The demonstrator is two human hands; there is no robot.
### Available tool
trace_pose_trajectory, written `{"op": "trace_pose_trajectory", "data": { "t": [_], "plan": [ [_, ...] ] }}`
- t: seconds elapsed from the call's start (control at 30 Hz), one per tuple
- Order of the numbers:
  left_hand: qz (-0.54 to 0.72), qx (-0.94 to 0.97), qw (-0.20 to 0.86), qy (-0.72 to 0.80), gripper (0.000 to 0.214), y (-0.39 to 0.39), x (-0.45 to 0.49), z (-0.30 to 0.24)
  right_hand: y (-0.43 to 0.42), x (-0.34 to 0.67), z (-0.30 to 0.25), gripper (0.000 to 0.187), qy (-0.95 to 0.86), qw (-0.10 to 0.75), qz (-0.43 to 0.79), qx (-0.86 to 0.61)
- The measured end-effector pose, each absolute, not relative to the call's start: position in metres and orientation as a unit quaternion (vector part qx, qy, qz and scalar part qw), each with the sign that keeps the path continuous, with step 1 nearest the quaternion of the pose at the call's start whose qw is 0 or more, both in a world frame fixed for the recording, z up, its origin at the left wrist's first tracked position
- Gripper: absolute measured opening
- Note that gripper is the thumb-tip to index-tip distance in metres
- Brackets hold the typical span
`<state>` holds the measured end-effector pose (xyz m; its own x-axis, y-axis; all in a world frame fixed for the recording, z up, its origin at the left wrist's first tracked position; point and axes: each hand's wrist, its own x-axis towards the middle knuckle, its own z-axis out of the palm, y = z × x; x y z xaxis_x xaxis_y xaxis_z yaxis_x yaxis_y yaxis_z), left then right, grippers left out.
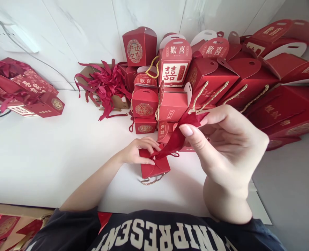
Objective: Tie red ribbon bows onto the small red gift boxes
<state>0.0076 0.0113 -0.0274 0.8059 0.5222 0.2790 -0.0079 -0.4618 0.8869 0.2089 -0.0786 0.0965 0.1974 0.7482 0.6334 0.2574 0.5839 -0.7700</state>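
Note:
A small red gift box [156, 169] with a twisted cord handle [154, 181] stands on the white table in front of me. My left hand [140, 150] curls over its top, thumb and fingers gripping around the closed flaps. From there a dark red ribbon [172, 143] runs up to the right. Close to the camera, my right hand [227, 146] pinches the ribbon's upper end between thumb and index finger, pulling it taut. Whether my left fingertips also hold the ribbon's lower end is hard to see.
Stacked red gift boxes [175, 66] with cord handles crowd the back and right. Behind my left hand, an open cardboard box [120, 101] overflows with red ribbons [108, 83]. Ribboned boxes [36, 87] lie at far left. A cable [39, 55] hangs along the tiled wall.

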Motion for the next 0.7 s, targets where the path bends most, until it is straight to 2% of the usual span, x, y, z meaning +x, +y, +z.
{"op": "trace_pose_trajectory", "data": {
  "t": [0.23,0.4,0.7],
  "plan": [
    [0.251,0.831,0.472,0.151,0.012,0.016,0.002,-0.027,-0.076,0.213,0.089,0.015,-0.606,0.640,0.211,-0.422],
    [0.294,0.781,0.522,0.175,0.016,0.026,-0.011,-0.032,-0.073,0.213,0.085,0.016,-0.595,0.649,0.221,-0.419],
    [0.261,0.776,0.545,0.178,0.020,0.028,-0.018,-0.031,-0.076,0.218,0.092,0.019,-0.578,0.675,0.193,-0.416]
  ]
}}
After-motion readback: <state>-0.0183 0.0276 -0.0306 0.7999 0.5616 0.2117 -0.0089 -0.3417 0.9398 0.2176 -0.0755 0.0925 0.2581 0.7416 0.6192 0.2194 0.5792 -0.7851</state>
